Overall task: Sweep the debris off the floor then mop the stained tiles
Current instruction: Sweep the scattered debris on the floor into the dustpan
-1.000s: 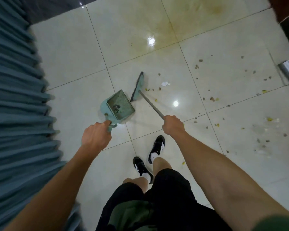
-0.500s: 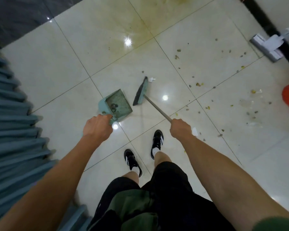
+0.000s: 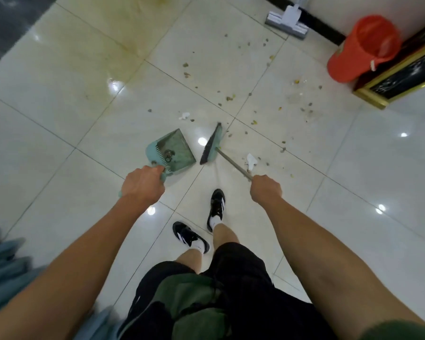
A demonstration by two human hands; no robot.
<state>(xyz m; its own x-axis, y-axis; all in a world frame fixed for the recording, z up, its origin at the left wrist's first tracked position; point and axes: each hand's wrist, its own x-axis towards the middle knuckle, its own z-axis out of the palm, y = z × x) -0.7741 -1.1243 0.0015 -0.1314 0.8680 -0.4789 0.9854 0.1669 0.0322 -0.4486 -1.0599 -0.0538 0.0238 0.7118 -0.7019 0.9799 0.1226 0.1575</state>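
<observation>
While your left hand [image 3: 142, 186] curls its fingers round the handle of the teal dustpan [image 3: 173, 150], your right hand [image 3: 265, 190] makes a closed fist round the grey handle of the broom [image 3: 212, 146]. The dustpan sits on the floor [image 3: 59, 133] with its open edge facing the broom head, and a few dark bits lie inside it near the comb teeth. The broom head stands just beside the dustpan, apart from it by a narrow strip of tile. Debris [image 3: 228, 98] lies scattered over the tiles beyond and to the right of the broom, with a white paper scrap [image 3: 251, 160] close to the broom handle and another [image 3: 184, 115] beyond the dustpan. A yellowish stain [image 3: 133, 28] spreads across the far tiles. A mop head [image 3: 286, 22] rests by the far wall, near an orange bucket [image 3: 363, 47].
</observation>
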